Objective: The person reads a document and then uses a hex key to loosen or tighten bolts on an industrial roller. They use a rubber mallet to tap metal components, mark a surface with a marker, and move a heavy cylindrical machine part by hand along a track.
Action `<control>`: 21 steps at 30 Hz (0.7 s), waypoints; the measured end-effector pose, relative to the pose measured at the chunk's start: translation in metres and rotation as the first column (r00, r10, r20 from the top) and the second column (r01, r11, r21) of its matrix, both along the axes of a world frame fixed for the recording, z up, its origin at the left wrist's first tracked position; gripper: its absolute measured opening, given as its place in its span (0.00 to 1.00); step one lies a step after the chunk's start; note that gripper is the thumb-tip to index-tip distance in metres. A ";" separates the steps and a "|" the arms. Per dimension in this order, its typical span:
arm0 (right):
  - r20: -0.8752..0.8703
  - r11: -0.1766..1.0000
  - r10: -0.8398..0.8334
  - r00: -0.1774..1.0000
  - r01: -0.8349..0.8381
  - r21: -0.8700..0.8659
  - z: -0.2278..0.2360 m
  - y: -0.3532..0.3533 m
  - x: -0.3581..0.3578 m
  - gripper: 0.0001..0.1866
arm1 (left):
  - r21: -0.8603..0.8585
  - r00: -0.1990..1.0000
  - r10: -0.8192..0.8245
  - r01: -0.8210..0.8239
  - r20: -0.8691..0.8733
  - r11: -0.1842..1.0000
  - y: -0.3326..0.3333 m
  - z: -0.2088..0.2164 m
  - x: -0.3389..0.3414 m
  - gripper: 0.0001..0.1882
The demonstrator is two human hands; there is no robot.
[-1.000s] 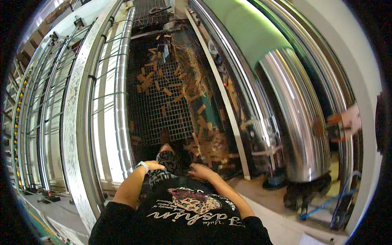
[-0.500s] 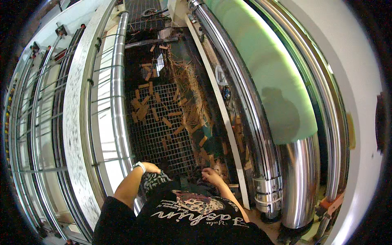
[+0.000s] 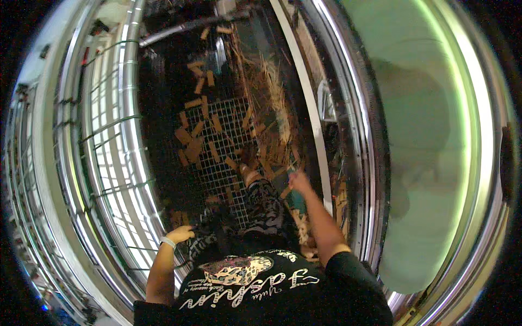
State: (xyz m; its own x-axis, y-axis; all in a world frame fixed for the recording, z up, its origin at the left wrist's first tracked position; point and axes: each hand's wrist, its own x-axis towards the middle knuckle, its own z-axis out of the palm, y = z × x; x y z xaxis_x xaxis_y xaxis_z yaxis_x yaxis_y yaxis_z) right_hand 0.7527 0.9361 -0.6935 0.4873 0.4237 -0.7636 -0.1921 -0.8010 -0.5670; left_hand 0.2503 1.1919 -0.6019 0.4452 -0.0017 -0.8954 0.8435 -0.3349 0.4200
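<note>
My left hand [image 3: 181, 234], with a pale band at its wrist, hangs beside my patterned shorts [image 3: 265, 204]. Its fingers are loosely bent and I see nothing in them. Farther forward, my right hand [image 3: 297, 181] is smeared by motion, above scattered brown scraps beside the white rail [image 3: 316, 127]. Whether it holds anything is not visible. One bare leg [image 3: 250, 175] reaches forward over the black grid mat [image 3: 228, 179]. Brown cardboard-like pieces [image 3: 193, 149] lie on that mat.
Shiny metal rollers [image 3: 130, 103] run along the left. On the right a metal roller [image 3: 363, 114] stands before a broad pale-green sheet [image 3: 418, 163] on a roll. Straw-like strips [image 3: 277, 108] litter the walkway's right side. A metal bar [image 3: 182, 30] crosses its far end.
The view has moved forward along the walkway. My right hand has swung forward and away from my body. My left hand has dropped to my side, and a leg has come into view.
</note>
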 end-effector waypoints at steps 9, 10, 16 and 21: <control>0.810 0.896 0.136 0.571 0.278 -0.346 -0.076 0.112 0.240 0.23 | 0.446 0.949 0.261 -0.314 0.178 0.838 0.126 -0.082 0.212 0.09; 0.860 0.928 0.053 0.508 0.293 -0.231 -0.087 0.115 0.263 0.22 | 0.433 0.951 0.267 -0.308 0.156 0.847 0.129 -0.095 0.236 0.09; 0.767 0.860 -0.106 0.633 0.446 -0.248 -0.180 0.068 0.373 0.16 | 0.037 0.985 0.172 -0.173 0.029 0.984 0.049 -0.202 0.259 0.12; 0.580 0.887 -0.168 0.797 0.379 -0.265 -0.226 0.022 0.410 0.12 | 0.132 0.981 -0.096 0.073 0.169 0.989 0.004 -0.240 0.196 0.18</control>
State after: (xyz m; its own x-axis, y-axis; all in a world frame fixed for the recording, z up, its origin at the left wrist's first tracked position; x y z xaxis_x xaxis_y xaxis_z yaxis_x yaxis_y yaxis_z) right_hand 1.1624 0.9584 -0.9192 0.9077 -0.0351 -0.4182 -0.1905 -0.9224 -0.3360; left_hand 0.4468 1.1956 -0.8415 0.5978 0.0604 -0.7994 0.7271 -0.4607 0.5090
